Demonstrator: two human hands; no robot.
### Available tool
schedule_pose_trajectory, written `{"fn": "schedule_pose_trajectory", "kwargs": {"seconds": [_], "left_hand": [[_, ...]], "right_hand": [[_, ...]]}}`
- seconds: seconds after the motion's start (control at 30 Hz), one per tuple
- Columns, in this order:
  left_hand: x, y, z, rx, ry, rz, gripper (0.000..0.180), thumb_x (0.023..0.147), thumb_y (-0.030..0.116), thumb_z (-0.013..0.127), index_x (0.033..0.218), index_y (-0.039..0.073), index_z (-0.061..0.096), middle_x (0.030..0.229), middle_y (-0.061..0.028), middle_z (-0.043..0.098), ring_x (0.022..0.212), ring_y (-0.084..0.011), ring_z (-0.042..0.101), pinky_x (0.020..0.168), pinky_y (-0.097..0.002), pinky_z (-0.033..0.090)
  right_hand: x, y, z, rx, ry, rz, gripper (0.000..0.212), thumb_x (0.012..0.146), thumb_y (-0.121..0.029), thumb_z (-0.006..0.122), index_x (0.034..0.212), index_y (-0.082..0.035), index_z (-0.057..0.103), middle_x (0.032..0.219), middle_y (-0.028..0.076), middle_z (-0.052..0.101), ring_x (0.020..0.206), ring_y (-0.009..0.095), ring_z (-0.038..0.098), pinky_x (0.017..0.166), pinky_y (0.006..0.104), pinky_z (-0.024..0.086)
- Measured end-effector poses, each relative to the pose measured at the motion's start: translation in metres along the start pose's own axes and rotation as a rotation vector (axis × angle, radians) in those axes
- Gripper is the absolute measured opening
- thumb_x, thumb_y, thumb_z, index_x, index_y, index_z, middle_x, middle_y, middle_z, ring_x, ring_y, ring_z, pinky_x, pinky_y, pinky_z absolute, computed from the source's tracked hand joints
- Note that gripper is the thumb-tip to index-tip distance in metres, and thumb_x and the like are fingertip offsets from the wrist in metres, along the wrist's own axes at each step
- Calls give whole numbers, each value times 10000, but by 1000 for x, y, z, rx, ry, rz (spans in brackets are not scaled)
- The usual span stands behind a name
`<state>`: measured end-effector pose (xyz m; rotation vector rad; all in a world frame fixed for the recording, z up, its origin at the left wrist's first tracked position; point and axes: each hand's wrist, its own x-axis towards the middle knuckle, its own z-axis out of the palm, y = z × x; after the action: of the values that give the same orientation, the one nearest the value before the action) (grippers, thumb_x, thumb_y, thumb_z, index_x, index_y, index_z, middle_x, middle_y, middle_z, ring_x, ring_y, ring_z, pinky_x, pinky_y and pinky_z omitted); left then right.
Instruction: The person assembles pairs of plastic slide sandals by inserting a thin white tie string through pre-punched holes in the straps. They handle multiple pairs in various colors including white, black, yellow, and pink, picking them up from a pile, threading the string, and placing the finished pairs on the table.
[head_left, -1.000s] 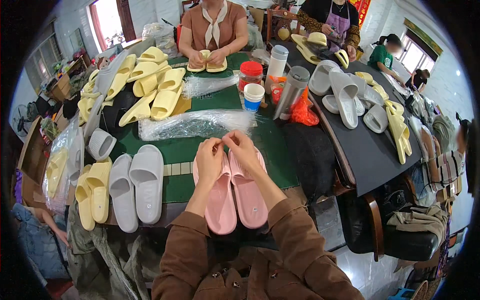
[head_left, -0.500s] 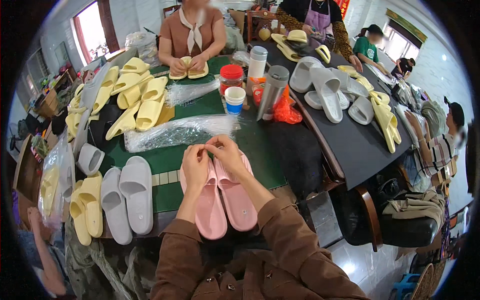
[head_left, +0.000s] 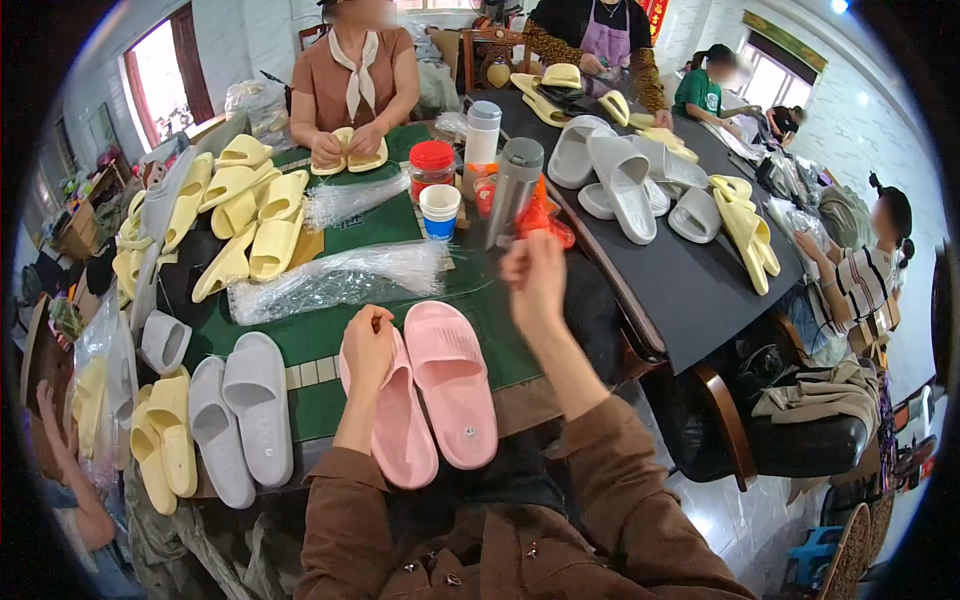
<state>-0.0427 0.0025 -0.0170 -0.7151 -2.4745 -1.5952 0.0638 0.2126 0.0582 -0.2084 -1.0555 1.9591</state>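
Observation:
A pair of pink slippers (head_left: 453, 390) lies side by side at the near edge of the green-topped table, toes pointing away from me. My left hand (head_left: 368, 348) is closed over the front of the left slipper, its fingertips pinched together; anything between them is too small to make out. Off to the right of the pair, my right hand (head_left: 535, 280) is raised above the table with curled fingers, slightly blurred, and what it may hold does not show. Just beyond the slippers lies a bundle of thin clear plastic strands (head_left: 340, 280).
Grey slippers (head_left: 257, 405) and yellow slippers (head_left: 165, 440) line the left edge, with a yellow pile (head_left: 250, 200) beyond. Paper cups (head_left: 439, 212), a red-lidded jar (head_left: 431, 168) and a steel flask (head_left: 515, 185) stand behind. Co-workers handle slippers opposite; a dark table (head_left: 690, 300) adjoins at right.
My hands were together over the slippers' fronts; the right has swung up and right, away from the left. The right pink slipper now sits farther forward than the left one.

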Motion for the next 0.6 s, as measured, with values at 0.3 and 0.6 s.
{"fn": "schedule_pose_trajectory", "kwargs": {"seconds": [0.3,0.6], "left_hand": [[-3,15,7,86,-17,17,127,849,96,545,870,57,664,802,-116,661,809,-292,619,720,-395,468],[-2,12,6,102,-27,39,132,854,101,538,863,60,662,814,-127,663,797,-303,621,719,-408,467]], "right_hand": [[90,-136,-191,-1161,471,-371,517,861,-437,635,1148,-18,542,1008,83,544,907,216,544,813,361,436],[126,-134,-171,-1931,268,-64,1041,675,-673,690,1422,-38,339,1344,226,484,1173,411,534,940,488,440]]}}
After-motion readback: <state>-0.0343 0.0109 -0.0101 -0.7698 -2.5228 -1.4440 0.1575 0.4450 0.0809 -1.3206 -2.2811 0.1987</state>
